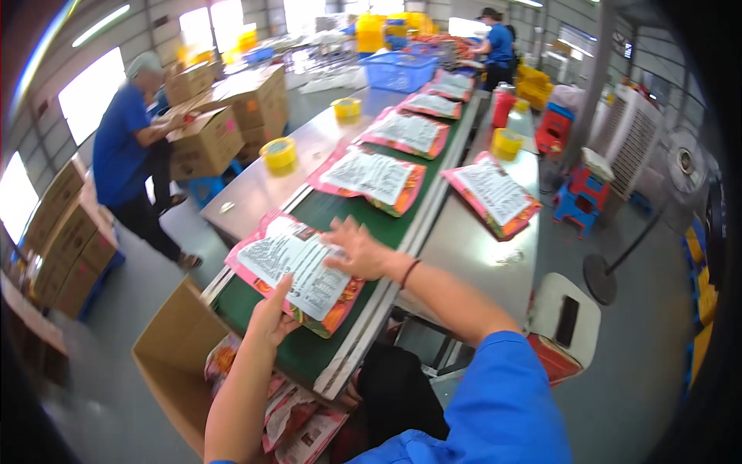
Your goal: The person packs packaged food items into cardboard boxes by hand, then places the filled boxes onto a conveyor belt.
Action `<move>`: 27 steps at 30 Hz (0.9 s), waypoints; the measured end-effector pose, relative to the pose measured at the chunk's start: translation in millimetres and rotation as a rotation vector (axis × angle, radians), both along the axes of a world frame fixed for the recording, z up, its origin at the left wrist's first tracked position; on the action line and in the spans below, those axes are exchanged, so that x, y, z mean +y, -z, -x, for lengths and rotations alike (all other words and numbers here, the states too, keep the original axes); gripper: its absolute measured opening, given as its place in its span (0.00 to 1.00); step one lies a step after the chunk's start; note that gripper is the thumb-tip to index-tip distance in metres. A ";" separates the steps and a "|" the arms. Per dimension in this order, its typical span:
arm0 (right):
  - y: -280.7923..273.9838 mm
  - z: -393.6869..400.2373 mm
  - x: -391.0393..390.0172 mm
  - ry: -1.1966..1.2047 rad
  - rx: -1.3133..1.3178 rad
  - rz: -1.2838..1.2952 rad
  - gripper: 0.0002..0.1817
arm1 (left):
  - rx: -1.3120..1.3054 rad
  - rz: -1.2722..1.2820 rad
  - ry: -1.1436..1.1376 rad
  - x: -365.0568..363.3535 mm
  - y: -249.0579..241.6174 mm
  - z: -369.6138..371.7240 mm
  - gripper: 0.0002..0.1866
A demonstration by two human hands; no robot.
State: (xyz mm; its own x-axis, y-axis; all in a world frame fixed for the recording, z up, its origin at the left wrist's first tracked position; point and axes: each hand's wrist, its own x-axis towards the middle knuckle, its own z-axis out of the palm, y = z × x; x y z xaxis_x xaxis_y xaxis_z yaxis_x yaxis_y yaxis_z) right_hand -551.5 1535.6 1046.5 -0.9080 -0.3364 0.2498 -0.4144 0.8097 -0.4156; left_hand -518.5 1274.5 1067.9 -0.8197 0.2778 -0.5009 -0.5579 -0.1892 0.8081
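Observation:
A pink food bag [297,263] with a white printed label lies at the near end of the green conveyor belt [297,357]. My left hand [270,315] grips its near left edge, thumb on top and fingers partly hidden beneath. Spread over the bag's right side is my right hand [354,249], fingers apart and touching or just above the label. Further up the belt several similar bags follow in a row, the nearest being a bag [371,179] with its label up. Below the belt's end, an open cardboard box [171,363] contains more bags.
On the metal side table [471,259] lie another bag [495,193] and a tape roll [506,144]. Two yellow tape rolls [279,155] sit left of the belt. A phone [567,321] rests on a stool [553,356]. A co-worker [127,155] bends over cartons [205,143]; a fan [684,162] stands right.

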 end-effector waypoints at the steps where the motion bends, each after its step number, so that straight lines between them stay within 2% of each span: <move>1: -1.0 22.3 18.2 0.072 0.239 -0.151 0.42 | -0.012 0.015 -0.046 10.4 -1.4 6.8 0.26; 2: -25.7 35.4 29.7 0.155 0.211 -0.200 0.41 | -0.002 0.034 -0.060 18.4 -2.3 10.8 0.26; 3: -22.2 51.7 42.1 0.258 0.461 -0.185 0.40 | 0.009 0.052 -0.072 23.3 -1.8 12.0 0.25; 4: -29.4 64.9 49.7 0.392 0.486 -0.332 0.47 | -0.001 0.063 -0.110 24.0 3.1 15.2 0.25; 5: -39.9 75.1 56.9 0.489 0.318 -0.414 0.53 | 0.035 0.132 -0.097 21.7 10.2 19.9 0.25; 7: -38.2 95.2 68.2 0.668 0.014 -0.395 0.59 | 0.150 0.065 -0.196 26.6 5.6 9.5 0.23; 8: -41.1 96.8 67.6 0.719 -0.024 -0.425 0.55 | 0.244 -0.073 -0.308 34.9 -6.2 -1.5 0.21; 9: -16.2 116.9 77.8 0.776 0.083 -0.515 0.50 | 0.318 0.051 -0.385 25.6 -19.4 -11.2 0.19; 10: -21.8 114.3 80.4 0.717 0.081 -0.610 0.44 | 0.371 0.183 -0.453 11.3 -29.0 -18.8 0.17; 11: -32.1 110.6 74.9 0.667 0.040 -0.507 0.39 | 0.390 0.201 -0.422 -25.4 -30.3 -27.5 0.17; 12: -15.3 129.3 93.0 0.552 0.212 -0.439 0.37 | 0.405 0.216 -0.387 -62.7 -30.8 -35.3 0.17; 13: -25.2 126.4 101.0 0.368 0.303 -0.411 0.35 | 0.433 0.265 -0.396 -91.5 -41.5 -47.8 0.19; 14: -47.2 112.9 92.9 0.399 0.183 -0.447 0.33 | 0.491 0.305 -0.401 -113.2 -52.0 -60.7 0.20; 15: -47.8 117.7 100.9 0.294 0.230 -0.427 0.31 | 0.548 0.347 -0.408 -134.8 -62.1 -73.4 0.20; 16: -59.9 112.1 99.5 0.271 0.159 -0.428 0.32 | 0.636 0.380 -0.411 -151.9 -63.9 -84.4 0.19; 17: -58.5 118.9 111.8 0.171 0.192 -0.351 0.32 | 0.622 0.374 -0.446 -167.8 -54.5 -93.6 0.19; 18: -73.4 108.9 89.0 0.148 0.189 -0.366 0.32 | 0.753 0.915 -0.368 -187.7 -42.8 -96.1 0.17; 19: -89.6 95.5 71.2 0.005 0.147 -0.189 0.31 | 0.859 1.461 -0.260 -200.1 -26.9 -99.9 0.15; 20: -106.3 78.2 45.1 -0.132 0.101 -0.016 0.31 | 0.748 1.225 -0.093 -205.9 -7.8 -98.6 0.12; 21: -115.9 62.8 12.5 -0.233 0.021 0.234 0.27 | 0.809 1.231 0.007 -208.1 33.5 -97.5 0.10; 22: -130.7 51.8 -26.1 -0.320 -0.005 0.216 0.24 | 0.705 1.505 0.326 -224.6 99.1 -90.1 0.09; 23: -144.9 39.1 -62.0 -0.407 -0.028 0.198 0.22 | 0.297 1.211 0.149 -221.2 163.0 -90.9 0.11; 24: -152.2 28.0 -98.6 -0.362 -0.133 0.152 0.18 | 0.232 1.514 0.717 -195.1 139.9 -114.0 0.15; 25: -133.3 20.6 -166.1 -0.608 0.115 0.158 0.14 | 0.262 1.582 0.748 -172.0 194.4 -134.5 0.16; 26: -118.3 10.4 -204.9 -0.740 0.054 0.293 0.14 | 0.291 1.652 0.779 -149.7 248.7 -154.3 0.17; 27: -101.7 5.1 -239.1 -0.665 -0.002 0.206 0.14 | 0.294 1.628 0.795 -150.4 253.0 -152.9 0.17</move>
State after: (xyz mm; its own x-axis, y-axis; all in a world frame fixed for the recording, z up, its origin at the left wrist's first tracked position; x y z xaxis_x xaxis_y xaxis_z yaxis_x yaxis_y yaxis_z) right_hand -556.6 1296.5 1148.2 -0.5257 -0.7677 0.3663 -0.7942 0.2887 -0.5347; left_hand -365.6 1124.0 814.9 -0.8531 0.0409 -0.5201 0.0637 0.9976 -0.0261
